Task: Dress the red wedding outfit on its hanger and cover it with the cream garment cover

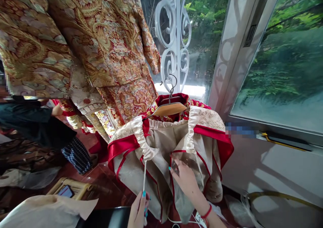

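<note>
A cream jacket with red satin trim (161, 144) hangs on a hanger with a light wooden piece (171, 109), its gathered neckline ending in drawstrings. My left hand (139, 207), teal nails showing, is closed on the left white drawstring (144, 176) and holds it down fairly straight. My right hand (185, 177) reaches across the front, fingers apart, with its fingertips at the red-edged front panel. Whether it touches the cloth firmly is hard to see. Beside that hand another drawstring (200, 167) hangs loose. A red and gold garment (200, 103) shows behind the cream one.
Gold and red embroidered robes (106, 43) hang at the upper left. White scrolled metalwork (165, 23) stands before the window (282, 60). Another person (37, 123) is at the left. A stool with a phone (65, 191) and a pale cloth (45, 211) are at the lower left.
</note>
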A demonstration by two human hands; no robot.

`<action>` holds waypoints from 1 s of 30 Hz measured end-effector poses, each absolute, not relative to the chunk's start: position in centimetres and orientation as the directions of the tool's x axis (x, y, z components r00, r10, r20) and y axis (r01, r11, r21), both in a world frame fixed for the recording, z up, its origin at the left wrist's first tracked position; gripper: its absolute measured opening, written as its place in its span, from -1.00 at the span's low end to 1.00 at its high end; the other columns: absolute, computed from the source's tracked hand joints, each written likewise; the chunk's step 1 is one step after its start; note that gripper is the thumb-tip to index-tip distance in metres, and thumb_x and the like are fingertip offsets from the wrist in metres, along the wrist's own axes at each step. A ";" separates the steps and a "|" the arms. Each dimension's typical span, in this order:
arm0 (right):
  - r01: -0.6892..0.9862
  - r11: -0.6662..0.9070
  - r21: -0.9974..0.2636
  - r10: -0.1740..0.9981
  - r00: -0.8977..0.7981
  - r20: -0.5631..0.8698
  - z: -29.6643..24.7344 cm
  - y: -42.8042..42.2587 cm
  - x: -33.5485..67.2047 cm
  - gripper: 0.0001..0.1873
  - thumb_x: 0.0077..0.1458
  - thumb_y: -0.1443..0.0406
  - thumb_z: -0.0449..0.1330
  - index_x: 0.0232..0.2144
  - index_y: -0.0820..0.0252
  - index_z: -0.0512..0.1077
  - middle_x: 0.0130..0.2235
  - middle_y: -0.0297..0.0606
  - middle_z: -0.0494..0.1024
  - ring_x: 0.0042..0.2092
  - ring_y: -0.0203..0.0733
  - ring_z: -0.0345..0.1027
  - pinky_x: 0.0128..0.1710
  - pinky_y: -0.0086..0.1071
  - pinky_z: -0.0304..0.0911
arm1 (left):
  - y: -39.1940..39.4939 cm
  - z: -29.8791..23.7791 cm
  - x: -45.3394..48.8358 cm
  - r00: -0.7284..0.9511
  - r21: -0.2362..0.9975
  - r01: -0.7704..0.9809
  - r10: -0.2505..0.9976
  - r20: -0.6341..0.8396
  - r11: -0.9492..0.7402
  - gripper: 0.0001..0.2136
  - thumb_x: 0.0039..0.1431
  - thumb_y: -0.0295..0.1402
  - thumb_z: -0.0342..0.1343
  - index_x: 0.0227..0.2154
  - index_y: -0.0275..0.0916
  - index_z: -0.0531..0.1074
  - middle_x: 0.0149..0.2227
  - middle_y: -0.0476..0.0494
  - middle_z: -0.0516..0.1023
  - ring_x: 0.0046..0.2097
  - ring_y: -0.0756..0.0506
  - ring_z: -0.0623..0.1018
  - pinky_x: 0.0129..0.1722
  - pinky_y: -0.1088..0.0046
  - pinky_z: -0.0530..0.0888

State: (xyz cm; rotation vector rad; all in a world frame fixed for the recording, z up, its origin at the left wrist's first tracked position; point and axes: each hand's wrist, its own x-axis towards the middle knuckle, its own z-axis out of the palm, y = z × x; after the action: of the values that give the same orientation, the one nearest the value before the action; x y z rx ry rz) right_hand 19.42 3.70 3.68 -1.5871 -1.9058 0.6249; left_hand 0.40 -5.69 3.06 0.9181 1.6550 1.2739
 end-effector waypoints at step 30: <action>0.361 0.260 -0.895 0.962 -0.171 0.211 2.6 -4.4 22.4 -0.93 0.13 0.31 0.13 -0.34 0.12 0.43 -0.41 -0.33 0.42 -0.38 -0.24 0.31 -0.33 -0.42 0.25 | -5.2 -0.9 9.1 -0.178 0.997 0.053 0.982 0.063 -0.055 -0.61 0.09 -0.10 0.18 -0.11 -0.19 0.29 -0.26 -0.12 0.51 -0.25 -0.14 0.56 -0.22 0.38 0.51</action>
State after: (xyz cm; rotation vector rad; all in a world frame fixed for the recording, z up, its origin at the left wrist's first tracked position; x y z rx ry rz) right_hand 22.44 -4.42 2.63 -1.2301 -1.6944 0.9036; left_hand 9.08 -5.18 -0.94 1.1983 1.3498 1.3636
